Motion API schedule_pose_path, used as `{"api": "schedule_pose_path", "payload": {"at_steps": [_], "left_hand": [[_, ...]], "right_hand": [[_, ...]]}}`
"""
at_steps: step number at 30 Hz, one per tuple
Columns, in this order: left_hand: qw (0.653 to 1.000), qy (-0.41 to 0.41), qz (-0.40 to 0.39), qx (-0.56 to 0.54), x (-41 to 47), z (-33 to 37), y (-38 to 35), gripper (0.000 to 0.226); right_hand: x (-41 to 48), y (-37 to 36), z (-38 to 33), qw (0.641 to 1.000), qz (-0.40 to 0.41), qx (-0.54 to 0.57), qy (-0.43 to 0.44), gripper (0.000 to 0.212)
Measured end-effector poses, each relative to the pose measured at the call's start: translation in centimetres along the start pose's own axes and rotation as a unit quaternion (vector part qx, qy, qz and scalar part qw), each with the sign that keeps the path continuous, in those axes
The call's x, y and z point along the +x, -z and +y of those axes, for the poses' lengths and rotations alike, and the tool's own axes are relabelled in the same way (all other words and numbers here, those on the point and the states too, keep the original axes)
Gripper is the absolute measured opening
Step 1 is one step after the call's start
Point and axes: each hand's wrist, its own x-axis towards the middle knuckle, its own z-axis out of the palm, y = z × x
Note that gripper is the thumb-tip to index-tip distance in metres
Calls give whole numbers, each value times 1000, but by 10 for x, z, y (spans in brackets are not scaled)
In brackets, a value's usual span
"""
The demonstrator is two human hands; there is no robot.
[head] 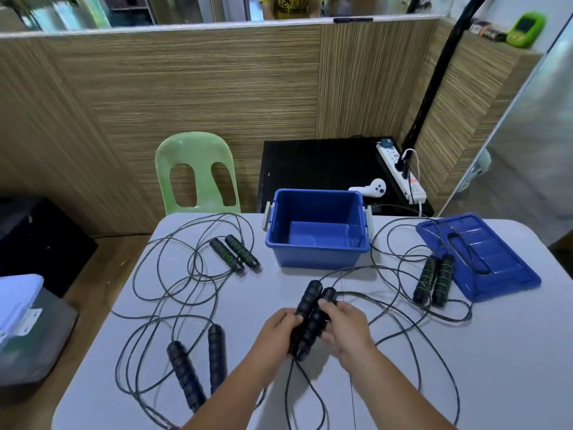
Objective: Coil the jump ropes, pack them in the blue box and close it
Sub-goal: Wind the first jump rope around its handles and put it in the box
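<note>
Jump-rope handles (310,321) held at the near middle of the tabletop (434,383).
The left hand (280,328) and right hand (344,324) both clasped the foam handles; the thin cord (356,267) trailed loose, likely light, springy and tangle-prone, best gathered from the handles. The blue box (316,259) stood open beyond.

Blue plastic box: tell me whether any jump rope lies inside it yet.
No, the blue plastic box shows only its bare floor inside.

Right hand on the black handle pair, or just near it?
Touching. Head view shows the right hand with its fingers curled round the handle pair, no gap between them.
</note>
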Motion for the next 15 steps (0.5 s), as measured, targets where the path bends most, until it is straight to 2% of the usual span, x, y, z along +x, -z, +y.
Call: {"api": "schedule_pose_path", "payload": {"at_steps": [4, 8, 12, 15], "left_hand": [[1000, -16, -14, -3, -13, 0, -5, 16], [988, -123, 45, 85, -19, -5, -15, 14], [921, -232, 111, 292, -26, -11, -27, 28], [876, -288, 96, 375, -31, -13, -35, 45]], "right_hand": [[-3, 3, 0, 1000, -2, -13, 23, 15], [-4, 0, -1, 1000, -6, 31, -4, 29], [-9, -5, -7, 993, -16, 97, -57, 49], [-13, -4, -13, 980, -35, 155, -121, 65]]}}
